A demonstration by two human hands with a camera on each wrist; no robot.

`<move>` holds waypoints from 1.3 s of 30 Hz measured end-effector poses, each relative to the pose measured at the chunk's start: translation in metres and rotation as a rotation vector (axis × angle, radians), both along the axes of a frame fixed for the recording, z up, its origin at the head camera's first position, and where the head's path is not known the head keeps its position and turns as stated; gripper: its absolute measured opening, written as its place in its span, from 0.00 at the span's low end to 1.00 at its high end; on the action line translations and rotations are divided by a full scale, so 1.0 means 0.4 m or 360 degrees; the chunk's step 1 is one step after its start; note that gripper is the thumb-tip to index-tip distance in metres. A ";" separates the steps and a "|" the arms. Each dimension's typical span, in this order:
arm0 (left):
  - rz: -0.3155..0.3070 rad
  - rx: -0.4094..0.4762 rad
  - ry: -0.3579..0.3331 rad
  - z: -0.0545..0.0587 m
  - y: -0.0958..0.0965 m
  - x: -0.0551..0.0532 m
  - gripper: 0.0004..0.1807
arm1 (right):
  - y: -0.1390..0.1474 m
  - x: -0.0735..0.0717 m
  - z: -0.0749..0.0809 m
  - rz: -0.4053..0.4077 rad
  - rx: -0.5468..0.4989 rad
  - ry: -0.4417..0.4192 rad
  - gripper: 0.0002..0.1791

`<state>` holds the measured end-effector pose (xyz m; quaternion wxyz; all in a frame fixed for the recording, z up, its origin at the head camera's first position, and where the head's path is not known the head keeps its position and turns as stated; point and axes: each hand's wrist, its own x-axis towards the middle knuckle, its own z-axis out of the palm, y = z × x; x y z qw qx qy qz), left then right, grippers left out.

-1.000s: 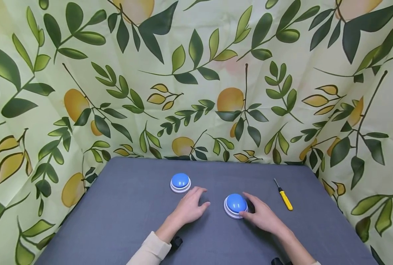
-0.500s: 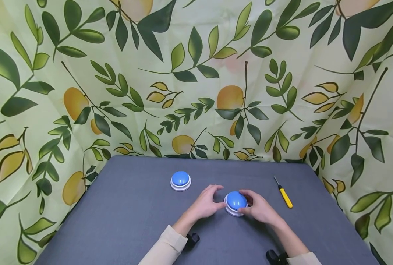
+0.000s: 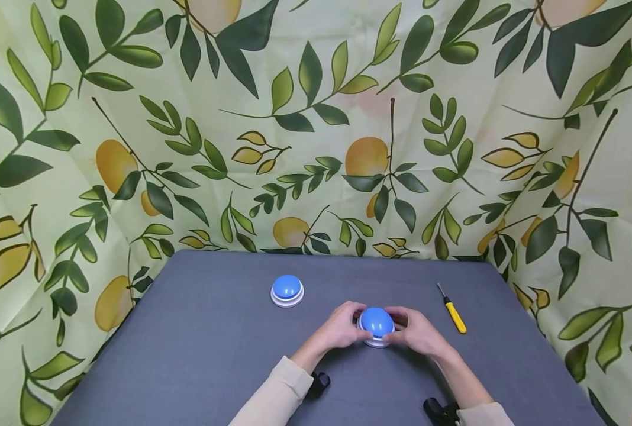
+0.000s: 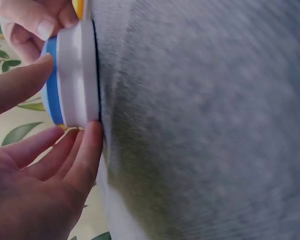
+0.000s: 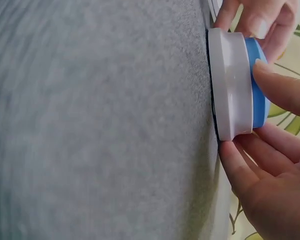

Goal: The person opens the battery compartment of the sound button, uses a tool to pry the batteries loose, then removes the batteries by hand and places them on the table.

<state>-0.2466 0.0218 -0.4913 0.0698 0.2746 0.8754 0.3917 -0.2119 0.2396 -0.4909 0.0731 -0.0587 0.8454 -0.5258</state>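
Observation:
A push button (image 3: 377,322) with a blue dome and a white round base sits on the dark grey table between my two hands. My left hand (image 3: 342,326) grips its left side, thumb near the front of the dome and fingers around the base. From the right, my right hand (image 3: 416,332) holds it the same way. Both wrist views show the white base (image 4: 76,75) resting flat on the cloth, with fingertips touching its lower rim. In the right wrist view the thumb lies against the blue dome (image 5: 259,95). Parts of the far fingers are hidden behind the button.
Farther back and to the left stands a second blue push button (image 3: 287,290) of the same kind. To the right lies a screwdriver (image 3: 453,312) with a yellow handle. The dark grey tabletop (image 3: 209,331) ends at a leaf-and-fruit patterned curtain (image 3: 316,148).
My left hand has moved right from beside the far button and now grips the nearer button. My right hand stays at that button's right side. The screwdriver has not moved.

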 end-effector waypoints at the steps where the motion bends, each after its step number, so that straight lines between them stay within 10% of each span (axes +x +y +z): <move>1: -0.0005 -0.0011 0.0014 -0.002 0.000 -0.001 0.33 | -0.002 0.000 0.000 -0.0016 0.0000 -0.0001 0.35; 17: -0.0024 0.0080 -0.0023 0.001 -0.017 -0.006 0.30 | -0.030 0.009 0.014 -0.0169 -0.0003 -0.0036 0.35; 29: 0.0008 0.0293 -0.0192 0.034 -0.083 0.000 0.31 | -0.061 0.008 0.044 -0.0066 -0.0088 0.0163 0.34; 39: -0.0039 0.0357 -0.0106 0.087 -0.139 0.016 0.32 | -0.100 0.014 0.085 -0.0036 -0.0104 0.0215 0.32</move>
